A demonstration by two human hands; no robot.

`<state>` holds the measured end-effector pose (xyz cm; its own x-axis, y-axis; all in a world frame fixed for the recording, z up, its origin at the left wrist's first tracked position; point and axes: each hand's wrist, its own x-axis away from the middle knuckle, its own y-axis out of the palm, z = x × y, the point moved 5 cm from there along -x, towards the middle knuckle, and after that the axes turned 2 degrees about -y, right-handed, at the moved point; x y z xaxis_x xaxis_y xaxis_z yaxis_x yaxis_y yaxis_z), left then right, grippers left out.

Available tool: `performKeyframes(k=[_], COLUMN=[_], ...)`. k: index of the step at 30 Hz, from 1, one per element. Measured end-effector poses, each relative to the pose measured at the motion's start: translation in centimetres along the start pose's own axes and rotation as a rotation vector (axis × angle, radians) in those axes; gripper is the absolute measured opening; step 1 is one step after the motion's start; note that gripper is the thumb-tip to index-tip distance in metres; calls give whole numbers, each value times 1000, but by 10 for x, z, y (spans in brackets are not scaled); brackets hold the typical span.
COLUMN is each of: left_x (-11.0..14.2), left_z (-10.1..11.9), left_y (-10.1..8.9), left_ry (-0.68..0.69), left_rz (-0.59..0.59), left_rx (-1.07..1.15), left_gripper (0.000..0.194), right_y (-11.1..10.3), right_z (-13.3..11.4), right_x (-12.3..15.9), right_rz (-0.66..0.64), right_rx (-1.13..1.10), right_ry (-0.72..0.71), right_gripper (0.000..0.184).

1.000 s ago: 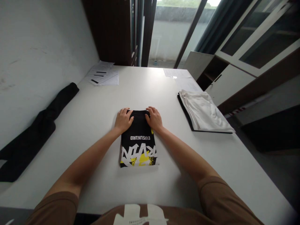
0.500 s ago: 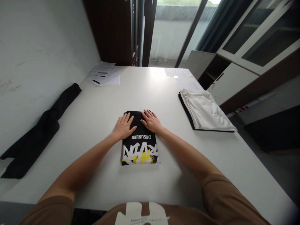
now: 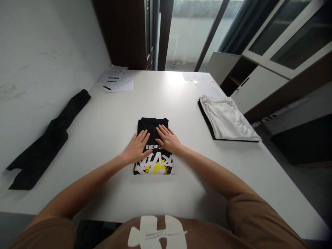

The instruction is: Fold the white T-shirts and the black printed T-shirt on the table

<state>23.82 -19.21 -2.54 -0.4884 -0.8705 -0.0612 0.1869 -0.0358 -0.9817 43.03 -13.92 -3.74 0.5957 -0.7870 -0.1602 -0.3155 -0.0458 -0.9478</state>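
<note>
A folded black T-shirt (image 3: 153,126) with white and yellow lettering lies in the middle of the white table (image 3: 178,100). My left hand (image 3: 137,148) lies flat on its left half with the fingers stretched out. My right hand (image 3: 168,139) rests flat on its right half, fingers spread too. Both palms press on the middle of the shirt, just above the print. Neither hand holds anything.
A folded white garment (image 3: 226,117) on a dark one lies at the table's right edge. A long black cloth (image 3: 49,135) runs along the left wall. Papers (image 3: 114,82) sit at the far left, more sheets (image 3: 198,77) at the far right. Cabinets stand to the right.
Both hands slid from the shirt's far edge toward me, going from curled over the fold to flat on the cloth. The far part of the shirt now shows.
</note>
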Motion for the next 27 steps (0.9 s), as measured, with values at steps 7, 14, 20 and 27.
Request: performKeyframes(k=[7, 14, 20, 27], left_x=[32, 44, 52, 49], left_z=[1, 82, 120, 117], left_y=[-13, -24, -11, -17], left_ry=[72, 514, 688, 739], left_rz=[-52, -193, -230, -240], left_rx=[-19, 100, 108, 158], left_gripper=[84, 75, 88, 84], right_y=[-7, -13, -6, -7], right_z=[23, -4, -1, -27], right_x=[10, -6, -32, -41], right_rz=[-44, -44, -73, -137], right_rx=[15, -106, -127, -104], right_ry=[-4, -271, -298, -373], right_gripper=[68, 53, 54, 60])
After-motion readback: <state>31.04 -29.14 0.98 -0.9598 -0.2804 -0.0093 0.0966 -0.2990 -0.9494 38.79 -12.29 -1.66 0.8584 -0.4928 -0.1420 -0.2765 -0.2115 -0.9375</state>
